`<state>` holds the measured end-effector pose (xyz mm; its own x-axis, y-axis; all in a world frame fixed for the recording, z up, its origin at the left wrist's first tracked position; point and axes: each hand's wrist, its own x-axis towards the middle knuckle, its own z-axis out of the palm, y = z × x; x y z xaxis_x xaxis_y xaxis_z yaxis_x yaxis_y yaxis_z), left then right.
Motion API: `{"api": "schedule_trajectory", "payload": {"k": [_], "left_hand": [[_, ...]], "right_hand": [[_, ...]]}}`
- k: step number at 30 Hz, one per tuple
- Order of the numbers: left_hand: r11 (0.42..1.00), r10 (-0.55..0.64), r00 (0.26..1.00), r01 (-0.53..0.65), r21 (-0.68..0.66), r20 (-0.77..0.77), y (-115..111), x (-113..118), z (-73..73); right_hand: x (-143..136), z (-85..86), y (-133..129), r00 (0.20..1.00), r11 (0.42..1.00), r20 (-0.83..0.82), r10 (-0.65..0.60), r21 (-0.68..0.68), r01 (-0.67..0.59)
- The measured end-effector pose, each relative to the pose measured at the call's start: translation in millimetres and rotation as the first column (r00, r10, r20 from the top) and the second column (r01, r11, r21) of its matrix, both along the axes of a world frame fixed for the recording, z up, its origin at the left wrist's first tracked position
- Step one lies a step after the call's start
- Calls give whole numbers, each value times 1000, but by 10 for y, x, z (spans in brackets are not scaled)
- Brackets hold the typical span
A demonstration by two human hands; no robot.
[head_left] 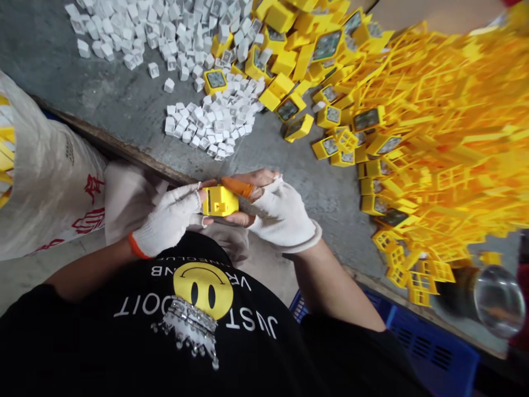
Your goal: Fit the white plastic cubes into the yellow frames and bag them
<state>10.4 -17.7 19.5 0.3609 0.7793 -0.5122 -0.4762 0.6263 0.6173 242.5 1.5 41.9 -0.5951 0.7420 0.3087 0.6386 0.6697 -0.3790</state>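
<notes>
Two gloved hands met over the near edge of a grey table (264, 144), with a small yellow case (226, 202) between them, in front of the wearer's black shirt (264, 353). The left hand (167, 220), in a white glove with an orange cuff, gripped the case at its left end, fingertips above and thumb below. The right hand (283, 212), also in a white glove, gripped the right end, its bare fingertips and thumb against the case; an orange finger cover (237, 186) lay along the upper side. The face of the case turned upward bore a small raised detail near its middle. Beyond the hands, white cube-like pieces (210, 125) formed a small heap, with a larger spread of similar pieces farther off. To the right of these lay yellow cases with greyish windows (298, 128), tumbled at various angles, and beside them a large mound of yellow lattice parts (463, 138), partly blurred. A pale sack (53, 171) with red markings stood at the left, yellow items showing at its mouth; a blue crate (430, 347) occupied the lower right.
</notes>
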Motion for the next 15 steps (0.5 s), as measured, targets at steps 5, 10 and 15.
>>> {"api": "schedule_trajectory", "payload": {"k": [5,10,15], "left_hand": [[997,-18,996,24,68,-83,-65,-36,-19],[909,-1,889,191,369,-458,-64,-138,90],[812,140,749,287,508,-647,-27,-150,212]], "right_hand": [[-30,-131,-55,1000,999,-12,5,50,-4],[-260,-215,-258,994,972,-24,-110,207,113],[-367,-247,-180,928,977,-317,-195,-148,155]]}}
